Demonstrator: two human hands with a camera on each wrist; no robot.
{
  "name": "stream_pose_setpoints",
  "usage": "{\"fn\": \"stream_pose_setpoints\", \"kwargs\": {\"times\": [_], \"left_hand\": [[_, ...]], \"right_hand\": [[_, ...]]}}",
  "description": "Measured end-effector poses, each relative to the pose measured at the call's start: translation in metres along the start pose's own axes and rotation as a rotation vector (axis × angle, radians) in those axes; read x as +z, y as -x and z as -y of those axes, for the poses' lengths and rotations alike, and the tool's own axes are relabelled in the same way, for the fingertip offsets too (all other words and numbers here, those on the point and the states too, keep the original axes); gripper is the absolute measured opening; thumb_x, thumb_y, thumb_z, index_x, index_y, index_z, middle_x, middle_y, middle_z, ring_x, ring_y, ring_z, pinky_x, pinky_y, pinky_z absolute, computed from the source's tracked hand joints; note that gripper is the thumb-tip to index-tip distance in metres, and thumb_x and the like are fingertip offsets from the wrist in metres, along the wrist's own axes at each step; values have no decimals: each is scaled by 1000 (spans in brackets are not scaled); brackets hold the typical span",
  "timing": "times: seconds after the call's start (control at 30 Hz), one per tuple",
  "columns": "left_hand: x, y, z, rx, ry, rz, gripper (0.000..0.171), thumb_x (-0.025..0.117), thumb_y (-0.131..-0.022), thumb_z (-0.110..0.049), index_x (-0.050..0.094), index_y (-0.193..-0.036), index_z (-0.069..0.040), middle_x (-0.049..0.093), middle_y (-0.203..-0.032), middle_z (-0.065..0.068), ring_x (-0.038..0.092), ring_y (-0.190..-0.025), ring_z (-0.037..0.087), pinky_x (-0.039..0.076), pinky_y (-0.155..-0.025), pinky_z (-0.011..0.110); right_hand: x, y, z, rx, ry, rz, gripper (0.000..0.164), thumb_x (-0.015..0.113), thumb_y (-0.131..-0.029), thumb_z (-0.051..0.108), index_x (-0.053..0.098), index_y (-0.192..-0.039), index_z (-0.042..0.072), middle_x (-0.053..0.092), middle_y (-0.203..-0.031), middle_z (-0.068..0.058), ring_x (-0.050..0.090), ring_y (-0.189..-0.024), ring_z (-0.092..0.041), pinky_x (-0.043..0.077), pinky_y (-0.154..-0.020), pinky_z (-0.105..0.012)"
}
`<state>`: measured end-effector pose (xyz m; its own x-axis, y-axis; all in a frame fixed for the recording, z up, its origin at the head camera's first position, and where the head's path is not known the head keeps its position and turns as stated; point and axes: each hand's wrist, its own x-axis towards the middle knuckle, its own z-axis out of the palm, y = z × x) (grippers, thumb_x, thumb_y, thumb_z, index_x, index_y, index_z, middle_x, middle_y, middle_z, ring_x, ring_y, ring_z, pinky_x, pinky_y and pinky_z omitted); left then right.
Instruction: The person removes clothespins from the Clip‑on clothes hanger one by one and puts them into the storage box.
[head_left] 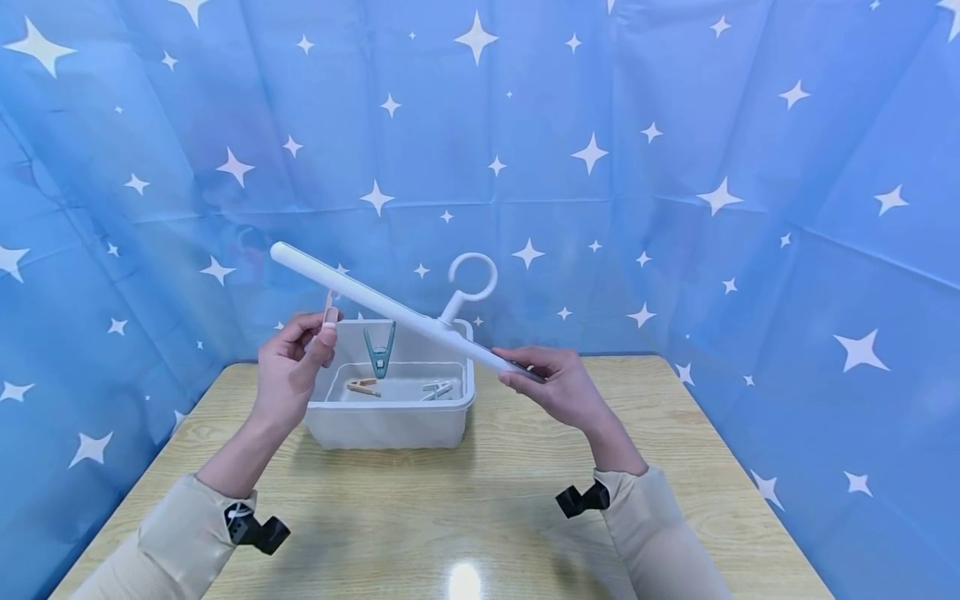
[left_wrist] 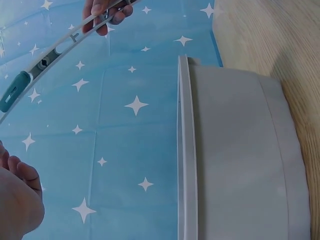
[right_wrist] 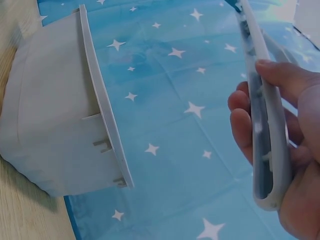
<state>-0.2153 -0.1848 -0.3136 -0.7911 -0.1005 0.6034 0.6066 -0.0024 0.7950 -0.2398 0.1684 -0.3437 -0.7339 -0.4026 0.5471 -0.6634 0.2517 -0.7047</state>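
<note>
A white clothes hanger (head_left: 390, 312) with a round hook is held up at a tilt, its left end higher. My right hand (head_left: 551, 379) grips its lower right end, fingers and thumb wrapped about the bar in the right wrist view. Between thumb and fingers, my left hand (head_left: 292, 362) pinches a pale pink clothespin (head_left: 331, 315) just below the hanger's left arm; whether the two touch I cannot tell. A teal clothespin (head_left: 380, 354) hangs from the bar. The left wrist view shows the hanger's hollow underside and part of the left hand (left_wrist: 20, 192).
Behind the hands a white plastic bin (head_left: 386, 425) stands on the wooden table (head_left: 555, 500). Inside it lie an orange-tan clothespin (head_left: 363, 387) and a pale clothespin (head_left: 437, 389). Blue star-patterned cloth (head_left: 540, 108) hangs around the table.
</note>
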Motion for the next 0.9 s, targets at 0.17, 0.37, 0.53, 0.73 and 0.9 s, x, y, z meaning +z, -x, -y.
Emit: {"fn": "stream_pose_setpoints", "kwargs": {"times": [0.17,0.37,0.53,0.73,0.9], "left_hand": [[-4,-1,2,-26,-36,-5,16,61,-98,-6,71,-110,-4,61,-83,-4,48,-68,10,41,-63,21],[-7,-1,3,-48,-34,-20,18,61,-97,-5,68,-114,-1,60,-82,-6,48,-68,10,42,-63,20],[-7,-2,2,-60,-18,-21,21,61,-97,-4,68,-116,0,59,-82,-5,49,-68,10,43,-62,19],[-9,-4,3,-62,18,1,18,61,-98,-6,69,-114,-8,60,-82,-4,50,-67,9,45,-61,19],[-9,-4,4,-65,34,7,16,61,-98,-7,70,-110,-12,62,-83,-2,51,-65,9,46,-61,19]], "right_hand": [[0,-1,0,14,-10,-6,34,73,-91,9,72,-124,9,74,-109,-14,44,-53,-6,38,-47,-22],[1,-2,2,15,-11,-8,33,73,-91,10,72,-125,10,73,-110,-13,40,-51,-6,37,-46,-22],[0,-1,2,18,-9,-14,33,74,-91,11,72,-124,11,74,-110,-12,39,-50,-6,36,-46,-22],[0,0,1,14,-12,-25,33,74,-90,10,72,-123,10,74,-109,-13,37,-49,-6,35,-46,-22],[0,1,-1,9,-3,-27,33,74,-90,9,72,-123,9,74,-108,-12,38,-51,-6,35,-46,-22]]}}
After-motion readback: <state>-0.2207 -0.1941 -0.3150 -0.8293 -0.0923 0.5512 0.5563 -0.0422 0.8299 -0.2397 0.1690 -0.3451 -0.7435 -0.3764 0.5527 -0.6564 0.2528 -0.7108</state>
